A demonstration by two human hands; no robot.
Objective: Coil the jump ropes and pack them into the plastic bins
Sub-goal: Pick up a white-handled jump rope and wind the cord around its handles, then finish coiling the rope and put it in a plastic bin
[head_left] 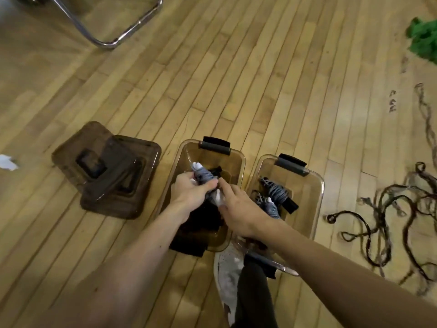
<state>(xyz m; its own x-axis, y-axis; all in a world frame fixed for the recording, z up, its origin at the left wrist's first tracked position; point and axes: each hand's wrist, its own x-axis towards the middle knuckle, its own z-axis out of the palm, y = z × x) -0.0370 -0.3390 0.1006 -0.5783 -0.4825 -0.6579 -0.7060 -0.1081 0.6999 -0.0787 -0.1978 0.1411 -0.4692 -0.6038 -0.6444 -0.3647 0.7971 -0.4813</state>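
Observation:
Two clear brown plastic bins stand side by side on the wooden floor, the left bin [238, 159] and the right bin [318, 185]. Over the left bin my left hand [192, 194] grips a coiled grey jump rope with white handles [204, 177]. My right hand [238, 207] holds the lower end of the same bundle, fingers on its white handle. Dark rope bundles [203, 218] lie under my hands in the left bin. In the right bin lie coiled grey ropes [277, 192] with black handles. Loose dark ropes [387, 214] sprawl on the floor at the right.
Two brown bin lids [106, 171] are stacked on the floor to the left. A chrome chair leg [118, 31] curves at the top left. A green cloth [423, 36] lies at the top right. A white scrap [8, 162] sits at the left edge. My shoe [228, 275] is below the bins.

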